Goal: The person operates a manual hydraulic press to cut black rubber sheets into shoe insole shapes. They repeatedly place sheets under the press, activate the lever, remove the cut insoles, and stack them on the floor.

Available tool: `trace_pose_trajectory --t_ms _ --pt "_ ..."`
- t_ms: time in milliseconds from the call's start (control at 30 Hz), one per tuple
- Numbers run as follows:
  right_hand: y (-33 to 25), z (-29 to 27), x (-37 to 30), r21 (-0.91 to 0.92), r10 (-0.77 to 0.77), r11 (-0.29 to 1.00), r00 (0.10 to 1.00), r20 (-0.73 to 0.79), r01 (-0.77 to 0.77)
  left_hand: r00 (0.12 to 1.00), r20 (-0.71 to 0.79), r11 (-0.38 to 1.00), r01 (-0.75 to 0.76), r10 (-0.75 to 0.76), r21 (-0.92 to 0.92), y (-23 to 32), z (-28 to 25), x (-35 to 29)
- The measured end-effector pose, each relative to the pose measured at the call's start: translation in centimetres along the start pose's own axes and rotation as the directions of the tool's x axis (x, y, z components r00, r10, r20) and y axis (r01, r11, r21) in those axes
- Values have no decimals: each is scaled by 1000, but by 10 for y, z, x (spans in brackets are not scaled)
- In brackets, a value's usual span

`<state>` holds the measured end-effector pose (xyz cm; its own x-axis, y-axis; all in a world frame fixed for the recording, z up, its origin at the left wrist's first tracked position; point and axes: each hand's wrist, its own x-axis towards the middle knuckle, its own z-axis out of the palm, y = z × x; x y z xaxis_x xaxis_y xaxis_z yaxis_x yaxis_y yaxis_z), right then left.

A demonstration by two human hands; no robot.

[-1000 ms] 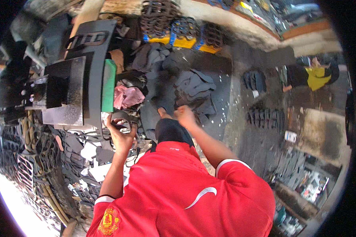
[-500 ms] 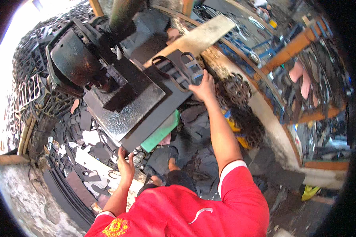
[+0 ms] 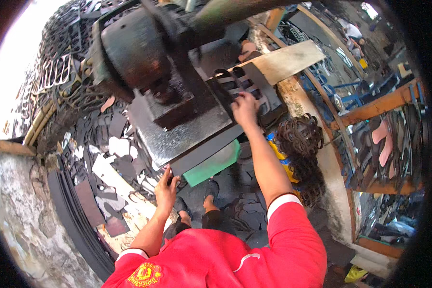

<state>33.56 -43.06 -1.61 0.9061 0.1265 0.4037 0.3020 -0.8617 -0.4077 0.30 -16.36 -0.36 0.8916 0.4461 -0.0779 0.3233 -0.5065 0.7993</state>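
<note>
In the head view, a dark looped frame (image 3: 236, 79) is seen at the upper centre, set on a dark board (image 3: 209, 149) that is partly covered by a speckled metal plate (image 3: 187, 141). The frame is reached by the right hand (image 3: 246, 110), whose fingers are loosely curled and blurred at its near side; whether it is gripped cannot be told. The left hand (image 3: 166, 189), left of centre, is held half-open with its fingertips at the board's near corner; a firm pinch cannot be made out. The frame is judged stiff, fairly light and not easily broken, best taken by its outer bars, with any thin edges underneath avoided. The board is judged flat, firm and perhaps slippery, best steadied at its corner or exposed edge.
</note>
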Motion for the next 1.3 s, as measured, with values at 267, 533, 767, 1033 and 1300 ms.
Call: trace_pose_trajectory --t_ms 267,533,767,1033,1300 --pt "-201 -177 -150 518 -55 853 979 198 -57 952 216 955 251 -215 -157 -51 -73 -54" --pt "-311 -29 -267 435 -97 898 935 340 -64 870 309 399 458 -385 -794 -112 -62 64" --pt "-305 10 -268 139 -193 977 956 222 165 860 332 192 428 -388 -883 -111 -57 62" --pt "-277 -26 -287 162 -131 984 913 387 73 923 210 263 301 -323 -917 -89 -64 44" --pt "-259 -27 -298 108 -156 986 917 368 125 944 193 309 274 -267 -911 -87 -65 39"
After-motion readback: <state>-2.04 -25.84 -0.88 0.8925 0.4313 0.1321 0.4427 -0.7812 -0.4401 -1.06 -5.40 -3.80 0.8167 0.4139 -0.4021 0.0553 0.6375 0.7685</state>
